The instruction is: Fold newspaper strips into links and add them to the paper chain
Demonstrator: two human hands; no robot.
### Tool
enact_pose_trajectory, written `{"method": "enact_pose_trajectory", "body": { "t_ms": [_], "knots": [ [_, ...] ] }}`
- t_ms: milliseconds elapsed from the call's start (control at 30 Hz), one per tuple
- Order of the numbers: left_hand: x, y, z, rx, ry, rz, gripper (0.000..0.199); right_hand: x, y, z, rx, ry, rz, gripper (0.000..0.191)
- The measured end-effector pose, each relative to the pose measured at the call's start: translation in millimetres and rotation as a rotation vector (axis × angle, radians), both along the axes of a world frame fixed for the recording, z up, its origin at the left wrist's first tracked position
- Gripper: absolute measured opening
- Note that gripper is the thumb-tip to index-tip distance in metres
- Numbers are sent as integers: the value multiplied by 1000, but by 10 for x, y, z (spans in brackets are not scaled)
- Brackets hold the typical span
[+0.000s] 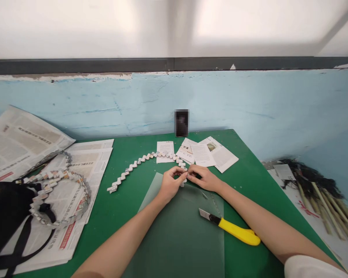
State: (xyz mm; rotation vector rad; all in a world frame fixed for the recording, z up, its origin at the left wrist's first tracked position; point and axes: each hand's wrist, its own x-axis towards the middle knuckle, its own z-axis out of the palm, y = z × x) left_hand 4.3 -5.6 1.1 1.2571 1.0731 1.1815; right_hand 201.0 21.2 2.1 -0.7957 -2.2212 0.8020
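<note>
Evidently, the folded-paper chain (pixel 146 156) is worked at its near right end, over the far edge of the translucent sheet (pixel 176 239); its free length curves far, then left, across the green surface (pixel 98 220). The left hand (pixel 173 180) and right hand (pixel 203 178) meet there, fingers of both pinching the end, presumably to steady its small folds. The yellow-handled knife (pixel 237 231) lies near right, blade exposed, apparently kept within reach.

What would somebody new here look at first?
Probably the yellow cutter, blade showing, on the green table beside the right forearm. Then the zigzag chain, curving across the table to the left hand and right hand. A looped chain lies over newspapers at the left.
</note>
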Motion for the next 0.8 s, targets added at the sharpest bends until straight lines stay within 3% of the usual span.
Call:
{"method": "enact_pose_trajectory", "body": {
  "t_ms": [500,800],
  "knots": [
    [-13,1,37,127,27,-14,30,-40,-5,9,2,45,-2,30],
    [-16,9,-4,114,0,-36,32,-11,-4,35,70,-95,48,32]
  ]
}}
